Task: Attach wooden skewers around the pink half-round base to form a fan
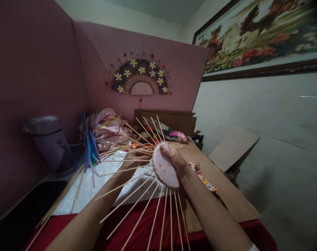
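Observation:
A half-round, cloth-covered piece (166, 167), pink with red dots, is held up over the table with its straight edge to the right. Thin wooden sticks (129, 205) fan out from its curved edge to the left, up and down. My right hand (175, 160) grips the piece by its straight side, thumb on the front and the other fingers hidden behind. My left hand (139, 157) is closed on a stick close to the curved edge. Other sticks partly cover its fingers, so the exact hold is hard to see.
A finished fan with white flowers (141, 75) hangs on the pink board. Pipe cleaners (89, 146), bundled pink cloth (112, 125) and loose sticks (61, 198) lie left. A pink-handled glue gun (178, 135) is behind; cardboard (226, 195) and flowered scissors (205, 182) are right.

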Available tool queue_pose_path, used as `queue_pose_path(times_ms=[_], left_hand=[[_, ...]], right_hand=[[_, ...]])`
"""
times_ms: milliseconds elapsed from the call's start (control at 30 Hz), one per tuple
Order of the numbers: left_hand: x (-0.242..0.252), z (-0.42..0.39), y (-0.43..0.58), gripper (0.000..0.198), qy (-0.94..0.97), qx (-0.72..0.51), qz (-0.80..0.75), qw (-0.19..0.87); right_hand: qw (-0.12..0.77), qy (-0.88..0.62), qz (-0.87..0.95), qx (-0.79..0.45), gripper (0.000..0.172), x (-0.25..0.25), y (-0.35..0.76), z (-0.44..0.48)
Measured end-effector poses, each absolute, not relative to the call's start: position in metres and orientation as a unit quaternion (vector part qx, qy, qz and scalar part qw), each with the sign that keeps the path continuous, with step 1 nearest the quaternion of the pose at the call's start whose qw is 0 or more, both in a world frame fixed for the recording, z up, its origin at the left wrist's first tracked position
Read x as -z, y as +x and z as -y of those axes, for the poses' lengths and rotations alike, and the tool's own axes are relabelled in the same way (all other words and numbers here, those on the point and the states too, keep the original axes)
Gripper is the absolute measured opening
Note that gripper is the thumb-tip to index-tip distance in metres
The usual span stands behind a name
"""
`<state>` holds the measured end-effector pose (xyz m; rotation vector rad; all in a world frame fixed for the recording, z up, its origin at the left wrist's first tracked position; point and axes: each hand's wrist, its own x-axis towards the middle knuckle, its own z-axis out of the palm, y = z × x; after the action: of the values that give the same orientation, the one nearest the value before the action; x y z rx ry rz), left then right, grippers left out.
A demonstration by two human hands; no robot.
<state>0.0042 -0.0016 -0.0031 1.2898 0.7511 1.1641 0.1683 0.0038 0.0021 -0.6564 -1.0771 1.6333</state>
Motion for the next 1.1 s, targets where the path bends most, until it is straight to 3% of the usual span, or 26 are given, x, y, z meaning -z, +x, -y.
queue_pose_path(times_ms=[467,1100], left_hand=[[0.011,-0.007,0.001,0.022,0.610,-0.478,-0.362,0.518],[0.009,-0.010,-0.001,0.023,0.604,-0.467,-0.386,0.518]], right_hand=[[0.540,-0.247,0.421,-0.686,0.025,-0.001,0.170,-0.006],[0.548,-0.215,0.386,-0.710,0.021,0.000,0.173,-0.007]])
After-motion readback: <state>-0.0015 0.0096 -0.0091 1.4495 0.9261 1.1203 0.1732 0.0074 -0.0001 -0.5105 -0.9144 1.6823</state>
